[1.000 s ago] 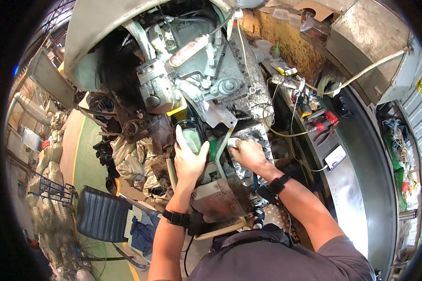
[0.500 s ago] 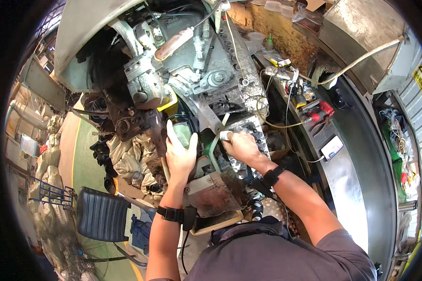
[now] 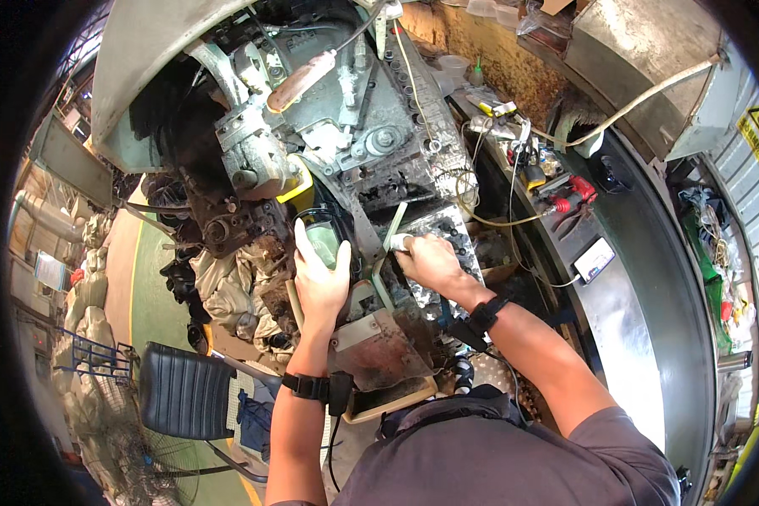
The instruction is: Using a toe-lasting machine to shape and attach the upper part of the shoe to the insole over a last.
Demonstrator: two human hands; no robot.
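My left hand [image 3: 320,282] curves its fingers and thumb around a dark-rimmed rounded part with a pale green, glassy-looking face [image 3: 323,242]. Just right of it, my right hand [image 3: 431,266] is closed on a small white piece [image 3: 399,243], which sits against a pale green bar [image 3: 395,221]. What the white piece is cannot be made out under the fingers. Both hands are low on the front of a large grey, oil-stained machine [image 3: 371,110]. A yellow part [image 3: 299,187] shows just above my left hand. Below the hands hangs a stained metal plate [image 3: 379,350].
A black padded chair [image 3: 184,390] stands at lower left, near pale sacks [image 3: 236,291]. On the right a metal conveyor or bench [image 3: 616,337] curves past, carrying a red power tool [image 3: 575,196], a white box-shaped device [image 3: 595,260] and cables. A beige tray [image 3: 392,403] lies under the machine.
The whole view has shifted slightly. My right hand sits slightly farther left, still on the white piece. My left hand keeps its place around the green-faced part.
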